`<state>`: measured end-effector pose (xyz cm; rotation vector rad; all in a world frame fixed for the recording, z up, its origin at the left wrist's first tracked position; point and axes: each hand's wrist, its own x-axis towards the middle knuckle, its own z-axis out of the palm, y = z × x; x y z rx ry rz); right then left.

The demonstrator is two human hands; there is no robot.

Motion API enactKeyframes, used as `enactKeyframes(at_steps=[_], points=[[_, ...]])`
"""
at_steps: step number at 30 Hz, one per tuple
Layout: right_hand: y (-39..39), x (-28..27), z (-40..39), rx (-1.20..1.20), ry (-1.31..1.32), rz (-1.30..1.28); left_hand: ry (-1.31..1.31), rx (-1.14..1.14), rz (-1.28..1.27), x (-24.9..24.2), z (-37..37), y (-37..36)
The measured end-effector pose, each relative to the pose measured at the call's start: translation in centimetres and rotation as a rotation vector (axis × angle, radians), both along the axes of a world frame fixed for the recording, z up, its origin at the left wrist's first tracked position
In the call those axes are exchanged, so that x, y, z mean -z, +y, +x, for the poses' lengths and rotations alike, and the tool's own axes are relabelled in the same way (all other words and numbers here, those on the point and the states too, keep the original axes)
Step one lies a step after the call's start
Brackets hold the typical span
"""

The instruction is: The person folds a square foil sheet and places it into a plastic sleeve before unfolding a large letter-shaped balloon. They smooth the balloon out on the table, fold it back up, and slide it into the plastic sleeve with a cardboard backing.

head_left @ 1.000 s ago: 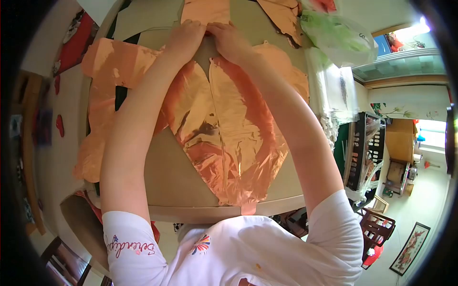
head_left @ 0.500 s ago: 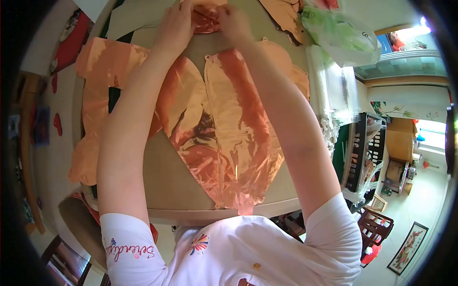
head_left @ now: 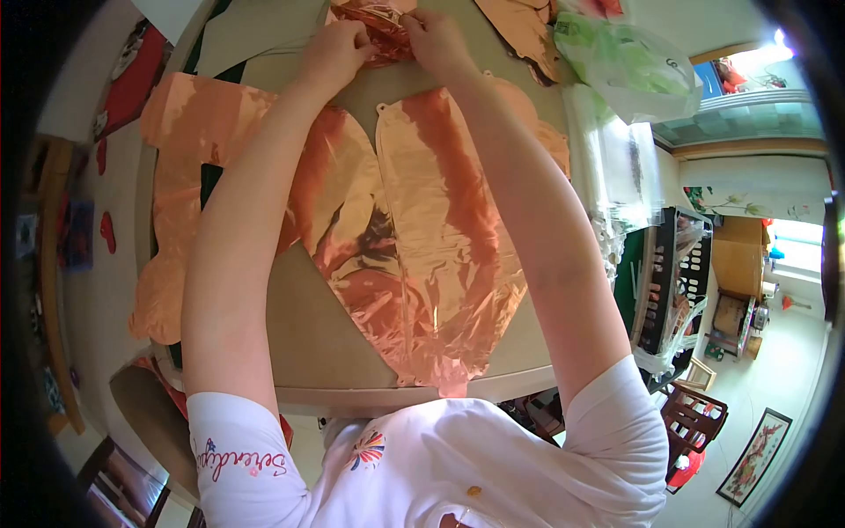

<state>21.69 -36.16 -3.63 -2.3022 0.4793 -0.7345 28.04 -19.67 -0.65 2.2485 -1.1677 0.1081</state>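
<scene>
- We note both bare hands at the far part of the table [head_left: 295, 334], arms stretched forward from a white shirt [head_left: 414, 458].
- Left hand [head_left: 339, 51]: we see its fingers curled in, pinching the near left side of a crumpled copper foil piece [head_left: 387, 46].
- Right hand [head_left: 434, 40]: we find thumb and fingers closed on the same piece's right edge; the foil spans the narrow gap between the hands.
- We place that piece at top centre, its far end cut off by the view.
- Below it, between the forearms, we record a large copper foil shape [head_left: 427, 229], lying flat, seamed down the middle, its narrow end at the near table edge.
- To our left lies a wavy-edged copper foil [head_left: 180, 202], partly behind the left arm.
- On the right we log a green-and-white plastic bag [head_left: 625, 70], clear plastic sleeves [head_left: 629, 172] just beside it, and a black crate [head_left: 657, 290] nearby.
</scene>
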Motion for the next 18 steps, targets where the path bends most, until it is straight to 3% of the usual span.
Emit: enactKeyframes(at_steps=[7,10,11,13,14,16,17,18], points=[[2.0,-3.9,-3.1,-0.152,0.107,0.141,0.152,-0.076,-0.243,0.8,1.1,-0.9],[2.2,-3.3,-2.9,-0.069,0.104,-0.135,0.184,-0.114,-0.199,-0.1,0.4,-1.1],[1.9,-2.7,-2.5,0.019,0.081,-0.063,0.181,-0.122,-0.167,-0.3,0.2,-1.1],[1.3,-2.2,-1.5,0.191,0.030,0.081,-0.223,-0.263,-0.018,0.8,-0.3,-1.3],[0.7,-1.9,-1.5,0.169,-0.054,0.169,-0.425,-0.334,0.060,1.4,-0.6,-1.3],[0.0,-4.0,-2.8,0.125,-0.217,0.344,-0.576,-0.245,0.129,2.2,-1.1,-1.0],[-0.3,-5.2,-3.0,0.151,-0.084,0.179,-0.649,-0.202,0.161,2.4,-1.2,-0.9],[-0.4,-6.6,-3.3,0.176,0.050,0.015,-0.548,-0.182,0.218,2.5,-1.5,-0.9]])
